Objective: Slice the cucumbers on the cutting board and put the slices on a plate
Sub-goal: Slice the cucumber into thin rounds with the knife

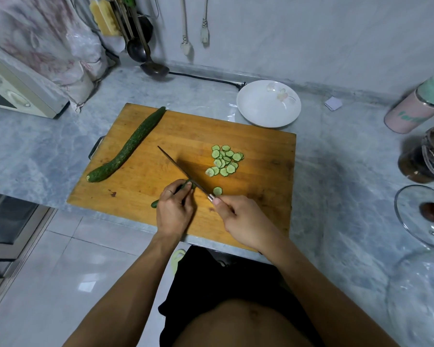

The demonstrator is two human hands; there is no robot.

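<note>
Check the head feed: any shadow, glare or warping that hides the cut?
Head view: the knife casts a dark shadow on the cutting board beside the slices; wide-angle bending curves the counter edges; soft glare on the floor tiles; cut point readable.

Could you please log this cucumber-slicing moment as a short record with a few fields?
surface: wooden cutting board on a marbled counter
left hand: holds the cucumber stub down on the board
right hand: grips the knife, blade at the stub
cut so far: pile of slices on the board, one loose slice near the knife handle
uncut: whole cucumber at the board's left side
plate: white, beyond the board's far right corner, no slices on it
</note>
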